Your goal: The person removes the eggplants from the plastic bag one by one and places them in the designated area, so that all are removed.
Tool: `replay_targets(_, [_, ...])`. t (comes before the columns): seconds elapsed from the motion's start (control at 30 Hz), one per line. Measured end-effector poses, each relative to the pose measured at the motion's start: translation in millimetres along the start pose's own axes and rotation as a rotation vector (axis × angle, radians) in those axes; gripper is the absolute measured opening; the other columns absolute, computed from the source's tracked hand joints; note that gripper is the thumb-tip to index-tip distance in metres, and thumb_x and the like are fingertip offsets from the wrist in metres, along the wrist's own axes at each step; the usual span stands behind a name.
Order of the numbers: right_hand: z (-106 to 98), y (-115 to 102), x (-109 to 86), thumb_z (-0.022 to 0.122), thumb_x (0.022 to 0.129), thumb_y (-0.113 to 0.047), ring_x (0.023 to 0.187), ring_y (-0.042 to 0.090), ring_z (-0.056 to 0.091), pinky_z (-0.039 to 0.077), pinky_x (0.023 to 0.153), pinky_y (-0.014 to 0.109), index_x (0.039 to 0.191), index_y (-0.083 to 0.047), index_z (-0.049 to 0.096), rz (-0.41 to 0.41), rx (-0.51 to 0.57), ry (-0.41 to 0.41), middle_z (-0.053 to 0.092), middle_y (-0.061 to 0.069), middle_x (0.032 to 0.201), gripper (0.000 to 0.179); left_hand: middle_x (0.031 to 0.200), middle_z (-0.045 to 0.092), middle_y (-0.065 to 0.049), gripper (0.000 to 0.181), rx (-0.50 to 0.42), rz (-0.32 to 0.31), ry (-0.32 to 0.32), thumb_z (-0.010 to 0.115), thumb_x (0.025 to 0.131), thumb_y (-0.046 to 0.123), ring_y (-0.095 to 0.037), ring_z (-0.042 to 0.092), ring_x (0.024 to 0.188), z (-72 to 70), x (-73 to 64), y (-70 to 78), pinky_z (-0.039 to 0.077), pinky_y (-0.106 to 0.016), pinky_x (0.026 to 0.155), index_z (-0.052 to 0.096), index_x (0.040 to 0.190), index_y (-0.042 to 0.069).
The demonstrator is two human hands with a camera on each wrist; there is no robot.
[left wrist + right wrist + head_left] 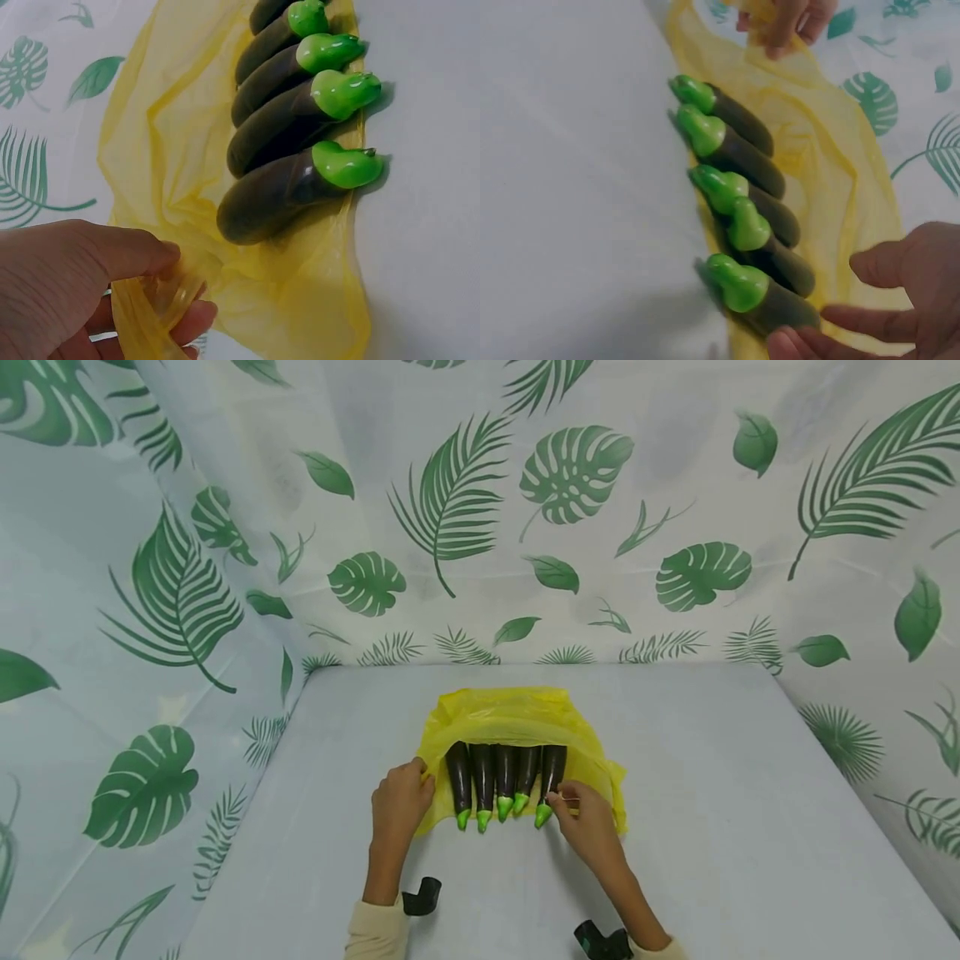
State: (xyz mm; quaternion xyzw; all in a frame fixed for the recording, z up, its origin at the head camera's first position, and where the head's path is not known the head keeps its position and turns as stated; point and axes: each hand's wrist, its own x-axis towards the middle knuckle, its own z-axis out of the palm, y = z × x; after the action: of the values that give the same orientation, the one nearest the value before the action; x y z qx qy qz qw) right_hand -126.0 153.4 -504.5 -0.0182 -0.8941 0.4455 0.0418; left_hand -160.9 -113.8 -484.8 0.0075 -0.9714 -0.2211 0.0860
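Observation:
Several dark eggplants (pixel 506 772) with bright green stem ends lie side by side in the mouth of a yellow plastic bag (pixel 495 710), stems toward me. The bag's upper layer covers their far ends in the head view. My left hand (pixel 402 802) pinches the bag's left edge between thumb and fingers, and the gathered plastic shows in the left wrist view. At the other end, my right hand (pixel 588 827) is beside the rightmost eggplant (pixel 769 300). Its thumb and fingers are spread apart, with the fingertips right at that eggplant's side.
A white table (pixel 720 793) lies under the bag. Leaf-printed sheets (pixel 465 510) rise along its back and sides. Black angled pieces (pixel 423 897) sit at both wrists.

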Motion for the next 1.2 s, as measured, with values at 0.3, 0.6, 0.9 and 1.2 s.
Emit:
replay_targets(0.3, [5.2,9.7,5.0,0.062,0.095,-0.019,0.107,0.042,0.063,0.055,0.081,0.048,0.126,0.015,0.054,0.093,0.012,0.089,0.06,0.032,0.122,0.047,0.062,0.054,0.0,0.013,-0.039,-0.025,0.013,0.069,0.09,0.02,-0.012,0.043,0.05,4.7,0.5,4.3,0.033,-0.027,0.044,0.065,0.085,0.009])
replay_targets(0.6, [11.3,20.6,16.9,0.062,0.094,-0.019,0.106,0.043,0.064,0.057,0.077,0.044,0.127,0.017,0.051,0.131,0.031,0.097,0.059,0.034,0.123,0.051,0.066,0.061,-0.002,0.013,-0.055,-0.033,0.043,0.069,0.089,0.02,-0.011,0.042,0.049,6.0,-1.2,4.5,0.033,-0.025,0.044,0.069,0.088,0.007])
replay_targets(0.9, [17.0,25.5,26.4,0.065,0.091,-0.02,0.098,0.041,0.065,0.056,0.076,0.043,0.125,0.018,0.052,0.159,0.053,0.126,0.061,0.033,0.115,0.053,0.063,0.057,0.0,0.015,-0.081,-0.032,0.048,0.069,0.089,0.02,-0.01,0.041,0.049,7.3,-1.2,5.2,0.032,-0.025,0.044,0.069,0.09,0.006])
replay_targets(1.2, [20.7,24.5,37.1,0.067,0.091,-0.022,0.101,0.042,0.064,0.054,0.082,0.049,0.127,0.019,0.051,0.131,0.019,0.121,0.061,0.034,0.115,0.056,0.064,0.059,-0.001,0.018,-0.078,-0.031,0.052,0.069,0.09,0.022,-0.01,0.04,0.049,6.2,-0.1,5.5,0.032,-0.024,0.043,0.07,0.093,0.005])
